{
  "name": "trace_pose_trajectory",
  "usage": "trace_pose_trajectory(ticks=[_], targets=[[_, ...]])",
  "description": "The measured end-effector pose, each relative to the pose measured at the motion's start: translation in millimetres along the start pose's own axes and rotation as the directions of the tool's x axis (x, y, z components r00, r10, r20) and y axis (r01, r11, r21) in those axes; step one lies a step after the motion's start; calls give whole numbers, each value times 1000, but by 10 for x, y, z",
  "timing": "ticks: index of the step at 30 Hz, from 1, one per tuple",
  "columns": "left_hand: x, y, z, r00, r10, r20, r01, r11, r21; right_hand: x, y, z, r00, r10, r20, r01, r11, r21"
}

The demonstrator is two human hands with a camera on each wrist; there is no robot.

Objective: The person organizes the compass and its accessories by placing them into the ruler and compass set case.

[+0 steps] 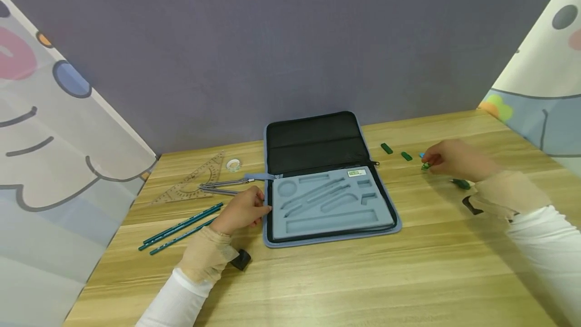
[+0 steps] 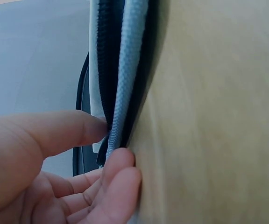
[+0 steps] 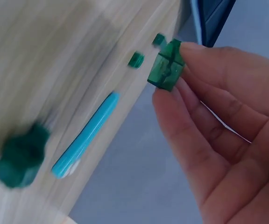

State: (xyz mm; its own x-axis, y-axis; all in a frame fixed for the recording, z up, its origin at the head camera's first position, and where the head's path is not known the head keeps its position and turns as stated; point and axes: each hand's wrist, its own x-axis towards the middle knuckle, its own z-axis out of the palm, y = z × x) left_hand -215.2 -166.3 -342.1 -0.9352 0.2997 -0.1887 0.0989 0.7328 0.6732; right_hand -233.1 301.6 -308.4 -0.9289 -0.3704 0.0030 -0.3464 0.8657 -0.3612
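Note:
A zip case (image 1: 317,143) with a blue edge lies unfolded mid-table. Its front half holds a grey-blue tray (image 1: 331,221) with shaped recesses. My left hand (image 1: 245,208) pinches the case's left edge, thumb inside and fingers outside, as the zipper edge (image 2: 127,70) shows in the left wrist view. To the right of the case, my right hand (image 1: 458,158) holds a small translucent green pencil sharpener (image 3: 166,67) between thumb and fingertips. Beyond the sharpener in the right wrist view lie a light-blue stick-like item (image 3: 88,133) and a blurred dark green object (image 3: 22,156).
Left of the case lie a clear set square (image 1: 188,188), a metal compass (image 1: 222,184), a roll of clear tape (image 1: 233,165) and several teal pencils (image 1: 181,226). Two green blocks (image 1: 387,148) are right of the case. A small white printed block (image 1: 356,173) sits in the tray.

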Motion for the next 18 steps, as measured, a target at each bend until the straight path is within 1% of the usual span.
trace_pose_trajectory(ticks=[8, 12, 16, 18], targets=[[6, -4, 11, 1000, -10, -1, 10, 1000, -5, 142, -190, 89, 998, -65, -2, 65, 998, -7], [9, -3, 12, 1000, -7, -3, 7, 1000, 8, 207, -301, 125, 995, -103, -12, 103, 995, -12], [12, -4, 10, 1000, -6, -2, 6, 1000, 11, 257, -423, 147, 992, -123, -21, 123, 992, 4], [11, -6, 5, 1000, -3, 0, 3, 1000, 10, 279, -473, 161, 989, -146, -30, 147, 989, 17]])
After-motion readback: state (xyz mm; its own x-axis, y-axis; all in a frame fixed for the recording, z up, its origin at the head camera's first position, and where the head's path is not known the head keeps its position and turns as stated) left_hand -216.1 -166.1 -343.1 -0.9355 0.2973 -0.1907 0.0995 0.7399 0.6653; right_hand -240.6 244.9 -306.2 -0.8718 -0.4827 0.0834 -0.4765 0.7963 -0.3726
